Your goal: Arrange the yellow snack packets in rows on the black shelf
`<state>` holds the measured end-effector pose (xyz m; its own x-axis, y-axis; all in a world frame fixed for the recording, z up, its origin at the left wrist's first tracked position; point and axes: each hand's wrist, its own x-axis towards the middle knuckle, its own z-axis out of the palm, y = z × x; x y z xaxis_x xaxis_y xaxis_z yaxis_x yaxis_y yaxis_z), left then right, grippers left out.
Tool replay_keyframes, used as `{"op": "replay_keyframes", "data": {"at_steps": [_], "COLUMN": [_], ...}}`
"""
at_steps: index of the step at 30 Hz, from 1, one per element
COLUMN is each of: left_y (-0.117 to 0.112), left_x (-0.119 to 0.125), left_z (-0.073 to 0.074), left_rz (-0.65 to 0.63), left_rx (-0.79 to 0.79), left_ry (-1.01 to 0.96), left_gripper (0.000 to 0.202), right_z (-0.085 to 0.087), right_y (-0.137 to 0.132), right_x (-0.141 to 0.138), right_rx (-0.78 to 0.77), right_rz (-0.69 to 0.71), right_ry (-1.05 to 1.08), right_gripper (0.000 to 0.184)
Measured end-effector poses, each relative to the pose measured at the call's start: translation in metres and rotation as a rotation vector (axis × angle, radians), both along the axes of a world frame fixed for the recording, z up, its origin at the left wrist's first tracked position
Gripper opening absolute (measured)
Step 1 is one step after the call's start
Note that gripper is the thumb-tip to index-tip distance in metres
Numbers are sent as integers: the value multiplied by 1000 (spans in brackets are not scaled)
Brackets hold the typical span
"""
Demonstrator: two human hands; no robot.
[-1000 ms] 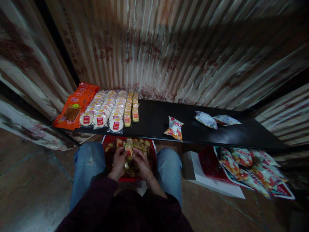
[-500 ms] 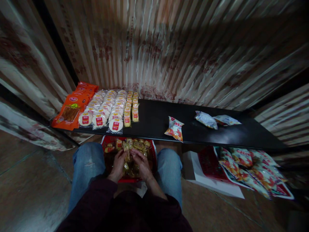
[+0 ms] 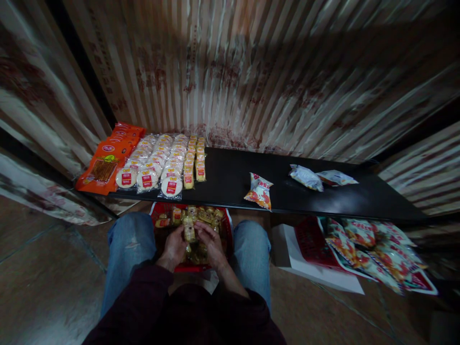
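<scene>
I sit with a red box of small yellow snack packets between my knees. My left hand and my right hand are both over the box, fingers curled round a stack of the yellow packets held upright between them. On the black shelf ahead, two rows of the same yellow packets lie beside rows of round white cakes and orange bags at the left end.
A red and white snack bag lies mid-shelf, and two pale bags further right. On the floor to my right, a white carton holds more red and white bags. A striped wall backs the shelf.
My hands have gathered the yellow packets closer together over the box; the left hand shifted slightly down and inward. Nothing on the shelf has moved.
</scene>
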<state>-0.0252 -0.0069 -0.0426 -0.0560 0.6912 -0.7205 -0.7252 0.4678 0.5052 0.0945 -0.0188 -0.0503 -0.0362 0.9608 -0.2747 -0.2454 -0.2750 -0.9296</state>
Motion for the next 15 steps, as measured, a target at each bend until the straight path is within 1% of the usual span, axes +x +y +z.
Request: {"op": "replay_keyframes", "data": {"at_steps": [3, 7, 9, 11, 13, 15], "left_y": [-1, -4, -6, -9, -10, -12], "left_x": [0, 1, 2, 4, 6, 8], "left_z": [1, 1, 1, 1, 3, 6], "left_rz": [-7, -38, -43, -59, -82, -99], "left_rx": [11, 49, 86, 124, 146, 155], "left_ry": [-26, -18, 35, 118, 207, 268], "left_gripper": [15, 6, 13, 25, 36, 43], "right_z": [-4, -7, -7, -5, -3, -3], "right_y": [0, -1, -1, -1, -2, -3], "right_x": [1, 1, 1, 0, 0, 0], "right_rx": [33, 83, 105, 122, 138, 161], "right_rz": [3, 16, 28, 41, 54, 68], "right_ry": [-54, -185, -236, -275, -302, -310], "right_gripper": [34, 33, 33, 33, 33, 36]}}
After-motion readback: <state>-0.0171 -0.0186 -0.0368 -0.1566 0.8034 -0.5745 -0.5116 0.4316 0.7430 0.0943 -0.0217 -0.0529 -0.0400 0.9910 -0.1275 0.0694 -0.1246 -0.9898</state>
